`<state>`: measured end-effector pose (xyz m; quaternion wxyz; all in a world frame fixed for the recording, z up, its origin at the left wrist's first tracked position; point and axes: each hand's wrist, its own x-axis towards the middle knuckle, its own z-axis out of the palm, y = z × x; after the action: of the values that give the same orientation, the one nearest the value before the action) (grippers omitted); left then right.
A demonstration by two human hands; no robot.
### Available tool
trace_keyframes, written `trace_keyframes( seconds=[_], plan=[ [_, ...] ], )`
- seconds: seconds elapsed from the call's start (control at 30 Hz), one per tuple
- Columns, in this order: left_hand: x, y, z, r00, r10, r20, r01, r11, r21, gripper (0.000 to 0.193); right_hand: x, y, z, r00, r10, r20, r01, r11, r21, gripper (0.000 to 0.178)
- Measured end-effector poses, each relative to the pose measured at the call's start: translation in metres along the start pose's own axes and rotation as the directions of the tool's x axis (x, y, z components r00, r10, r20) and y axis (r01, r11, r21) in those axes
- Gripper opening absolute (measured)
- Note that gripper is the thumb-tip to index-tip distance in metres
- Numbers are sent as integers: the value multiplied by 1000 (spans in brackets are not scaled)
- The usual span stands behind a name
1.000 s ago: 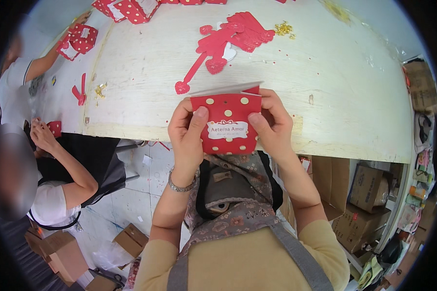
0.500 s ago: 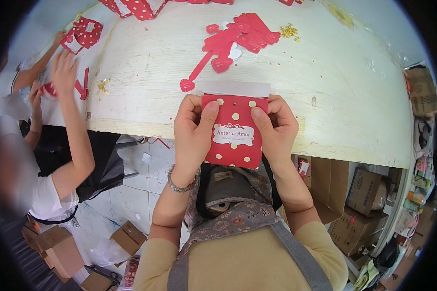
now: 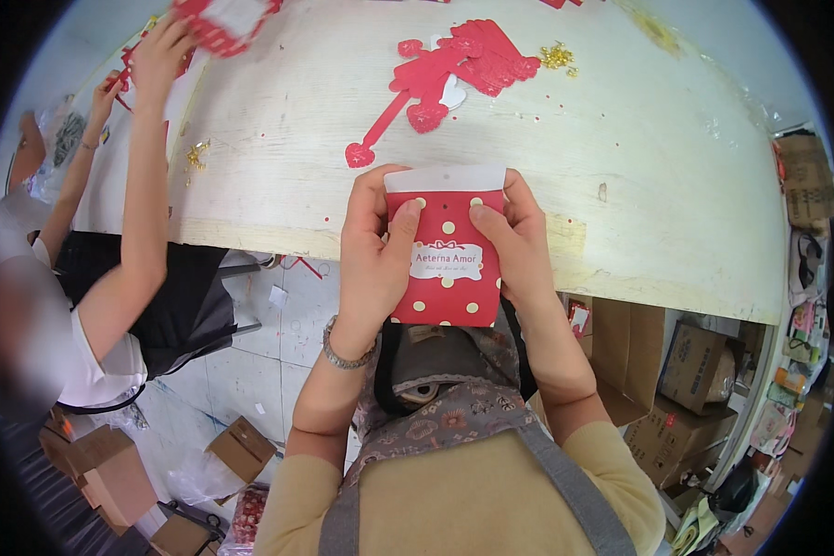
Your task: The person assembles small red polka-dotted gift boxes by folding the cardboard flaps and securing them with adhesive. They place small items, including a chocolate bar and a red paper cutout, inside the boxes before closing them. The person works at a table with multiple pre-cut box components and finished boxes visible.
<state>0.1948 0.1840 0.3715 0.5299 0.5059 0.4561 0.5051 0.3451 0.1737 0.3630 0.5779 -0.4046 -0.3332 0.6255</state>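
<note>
A red gift box with cream polka dots and a white label (image 3: 447, 295) is held upright over the table's front edge. A pale flap sticks up along its top, and a small hole shows just below. My left hand (image 3: 372, 255) grips the box's left side, thumb on the front and fingers behind. At the right side my right hand (image 3: 516, 243) grips it the same way. Beyond the box lies a pile of red paper strips with heart-shaped ends (image 3: 477, 65). One strip with a heart end (image 3: 360, 155) points toward my left hand.
Small gold pieces (image 3: 557, 57) lie beside the strips, and more gold bits (image 3: 197, 155) at the table's left. A co-worker's hand (image 3: 160, 56) holds a red dotted box (image 3: 227, 23) at the far left. Cardboard boxes (image 3: 700, 366) stand under the table's right side.
The box in my hands has tipped so more of its pale flap shows, and my hands have shifted slightly. The co-worker's arm has reached farther up, now with a red dotted box.
</note>
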Motion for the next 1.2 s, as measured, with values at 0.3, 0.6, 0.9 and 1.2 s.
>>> trace_keyframes(
  seconds=[0.3,0.6,0.9,1.2],
  plan=[
    [2,-9,-13,988,79,129,-96,987,131,15,-3,21,-10,976,-212,41,215,971,-108,16],
    [-9,15,8,996,-33,-87,17,983,-184,20,14,17,-21,781,-498,376,599,769,-225,22],
    [-6,16,-13,990,141,-10,-127,920,371,23,-7,-21,17,926,-354,128,376,886,-270,24],
    [8,27,-5,740,673,4,-514,562,648,33,-11,-27,24,688,-663,295,587,270,-763,32]
  ],
)
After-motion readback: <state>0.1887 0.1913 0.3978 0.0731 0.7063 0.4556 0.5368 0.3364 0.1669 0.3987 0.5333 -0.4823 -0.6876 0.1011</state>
